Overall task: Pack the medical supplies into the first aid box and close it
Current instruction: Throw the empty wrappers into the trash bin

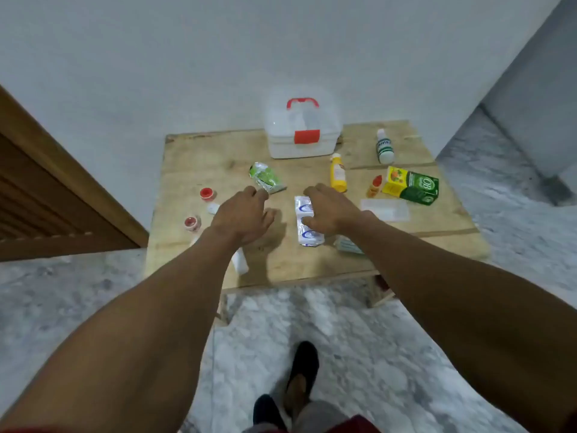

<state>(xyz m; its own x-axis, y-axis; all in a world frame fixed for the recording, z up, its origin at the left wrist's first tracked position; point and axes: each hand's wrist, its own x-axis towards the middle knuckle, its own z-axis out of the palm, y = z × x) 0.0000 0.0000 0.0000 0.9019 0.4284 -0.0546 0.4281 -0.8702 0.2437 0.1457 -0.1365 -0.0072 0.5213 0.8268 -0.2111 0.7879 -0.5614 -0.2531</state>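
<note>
The translucent white plastic first aid box [301, 142] sits lid-down at the tabletop's [203, 164] far edge, supplies [338, 176] spread before it within easy reach, so the left hand [242, 214] and right hand [327, 210] hover loosely open, seemingly empty, the right above a white foil strip [307, 228].

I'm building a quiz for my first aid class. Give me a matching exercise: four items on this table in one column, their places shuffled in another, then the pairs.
Things
1. first aid box
2. green carton
3. silver blister strip
4. red-lidded jars

Places
A. left side of the table
B. partly hidden by the right hand
C. back of the table, centre
D. right side of the table

Pairs: 1-C, 2-D, 3-B, 4-A
</note>
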